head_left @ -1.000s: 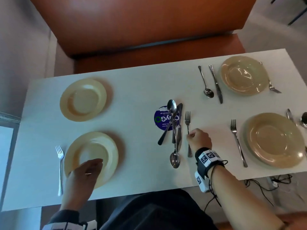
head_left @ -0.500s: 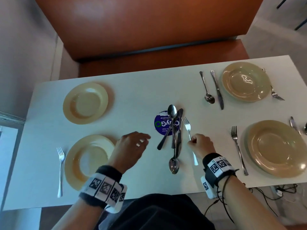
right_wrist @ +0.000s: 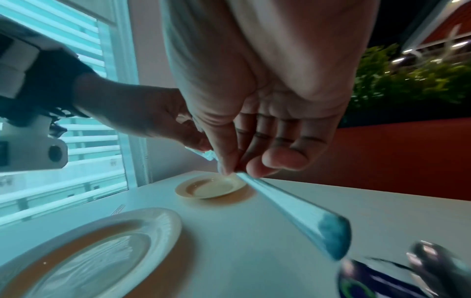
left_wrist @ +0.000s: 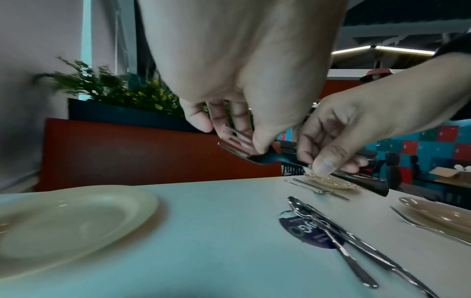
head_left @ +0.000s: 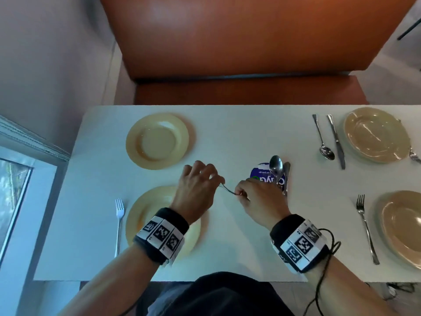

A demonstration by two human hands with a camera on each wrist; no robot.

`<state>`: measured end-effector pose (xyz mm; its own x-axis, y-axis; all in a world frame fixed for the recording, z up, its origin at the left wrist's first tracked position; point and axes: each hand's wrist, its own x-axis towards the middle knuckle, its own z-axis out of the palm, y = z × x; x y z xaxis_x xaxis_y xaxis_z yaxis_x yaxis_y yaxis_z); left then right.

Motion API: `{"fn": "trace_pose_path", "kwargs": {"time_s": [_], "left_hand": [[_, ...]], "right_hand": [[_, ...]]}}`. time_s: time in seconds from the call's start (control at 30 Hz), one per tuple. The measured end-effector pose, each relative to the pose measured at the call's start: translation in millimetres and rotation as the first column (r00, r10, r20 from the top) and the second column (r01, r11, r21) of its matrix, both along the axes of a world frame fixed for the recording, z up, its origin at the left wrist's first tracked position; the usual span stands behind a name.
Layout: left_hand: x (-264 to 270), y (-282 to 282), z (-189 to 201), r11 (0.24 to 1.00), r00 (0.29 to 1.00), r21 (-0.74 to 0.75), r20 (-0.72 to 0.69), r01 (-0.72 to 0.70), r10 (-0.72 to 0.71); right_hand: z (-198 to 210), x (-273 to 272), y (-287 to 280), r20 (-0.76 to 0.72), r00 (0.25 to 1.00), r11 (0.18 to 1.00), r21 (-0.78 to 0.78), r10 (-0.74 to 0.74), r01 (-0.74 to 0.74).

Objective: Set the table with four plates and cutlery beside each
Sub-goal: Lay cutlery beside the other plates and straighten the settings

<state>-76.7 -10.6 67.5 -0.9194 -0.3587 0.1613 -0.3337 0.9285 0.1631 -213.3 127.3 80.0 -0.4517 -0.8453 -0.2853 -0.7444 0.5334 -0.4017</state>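
A steel fork [head_left: 227, 189] hangs above the white table [head_left: 227, 137] between both my hands. My left hand [head_left: 217, 181] pinches its tine end [left_wrist: 237, 150]; my right hand [head_left: 238, 192] pinches the handle [right_wrist: 293, 211]. Just right of them, a spoon and knife pile [head_left: 279, 173] lies on a blue sticker. At the left are two cream plates: the far one [head_left: 157, 140] with no cutlery beside it, the near one [head_left: 141, 215] partly under my left wrist with a fork [head_left: 119, 224] on its left.
Two more plates, far [head_left: 376, 135] and near [head_left: 401, 226], sit at the right. A spoon [head_left: 323, 137] and knife [head_left: 336, 140] lie left of the far one, a fork [head_left: 366, 226] left of the near one. An orange bench [head_left: 250, 87] runs behind the table.
My right hand lifted a fork from the centre pile and carried it left. My left hand left the near plate, came across, and took hold of the fork's tine end.
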Motion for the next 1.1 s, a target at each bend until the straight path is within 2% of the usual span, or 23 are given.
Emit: {"fn": "trace_pose_path", "kwargs": {"time_s": [0.07, 0.13, 0.23, 0.37, 0.47, 0.57, 0.73, 0.8, 0.93, 1.03, 1.1], "left_hand": [[27.1, -24.7, 3.2, 0.996, 0.998, 0.075, 0.042, -0.042, 0.039], [54.9, -56.4, 4.0, 0.971, 0.989, 0.19, 0.062, -0.143, 0.133], [91.6, -112.5, 2.7, 0.861, 0.932, 0.358, 0.132, -0.362, 0.337], [127.4, -184.4, -8.3, 0.638, 0.783, 0.501, 0.145, -0.585, 0.604], [143.9, -228.2, -28.8, 0.399, 0.654, 0.655, 0.196, -0.642, 0.73], [152.8, -264.0, -61.9, 0.173, 0.541, 0.73, 0.304, -0.661, 0.784], [141.6, -289.3, -90.8, -0.011, 0.465, 0.795, 0.365, -0.606, 0.806], [136.7, -292.4, -98.0, -0.052, 0.447, 0.803, 0.383, -0.594, 0.808], [132.9, -296.2, -107.3, -0.054, 0.43, 0.791, 0.387, -0.61, 0.816], [131.2, -297.0, -109.5, -0.01, 0.435, 0.785, 0.354, -0.619, 0.828], [130.5, -294.8, -106.1, 0.052, 0.46, 0.748, 0.35, -0.662, 0.816]], "right_hand": [[0.6, 22.4, -27.6, 0.005, 1.0, 0.999, -0.035, 0.027, -0.027], [5.5, 45.1, -54.0, -0.011, 0.999, 0.993, -0.112, 0.039, -0.04], [15.1, 71.3, -83.8, 0.015, 0.996, 0.98, -0.183, 0.086, -0.082], [12.4, 87.7, -95.8, 0.137, 0.987, 0.987, -0.152, 0.079, -0.058], [-0.4, 90.4, -78.3, 0.2, 0.98, 1.0, -0.018, -0.003, 0.006], [-9.4, 86.8, -45.4, 0.257, 0.95, 0.98, 0.139, -0.177, 0.145], [-21.6, 87.9, 19.8, 0.275, 0.831, 0.857, 0.339, -0.484, 0.387], [-31.2, 91.1, 49.0, 0.245, 0.774, 0.784, 0.416, -0.583, 0.46], [-43.0, 100.5, 83.7, 0.208, 0.656, 0.654, 0.509, -0.725, 0.56], [-53.4, 107.0, 99.0, 0.25, 0.637, 0.655, 0.522, -0.73, 0.546], [-64.8, 109.3, 109.7, 0.276, 0.619, 0.657, 0.512, -0.735, 0.553]]}}
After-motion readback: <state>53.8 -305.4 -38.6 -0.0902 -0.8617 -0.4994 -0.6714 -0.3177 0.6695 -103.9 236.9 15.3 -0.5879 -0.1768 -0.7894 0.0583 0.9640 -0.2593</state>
